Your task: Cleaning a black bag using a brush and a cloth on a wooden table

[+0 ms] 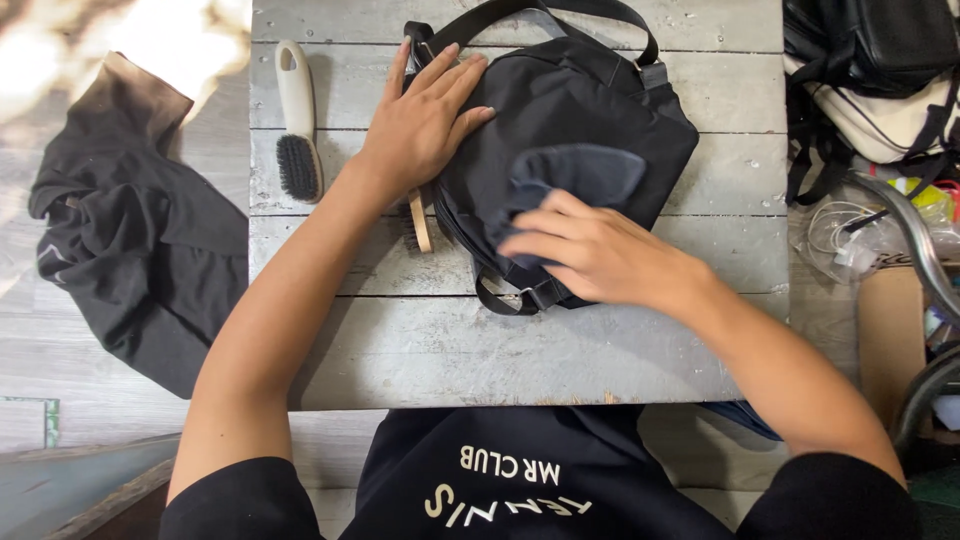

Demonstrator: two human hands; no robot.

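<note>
Black fabric bag (580, 110) lies near your worktop's (520, 350) far edge — your left hand (425, 120) is spread flat on it, grasping nothing, your right hand's (590, 250) grip pinching a dark cloth (580, 175). Press down firmly — wipe in short strokes.

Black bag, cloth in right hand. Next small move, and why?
Probably draw the right hand and its dark cloth across the black bag toward its top edge. The cloth already lies flat on the bag's middle, the left hand presses the bag's left side down on the wooden table, and the panel above the cloth is uncovered.
</note>
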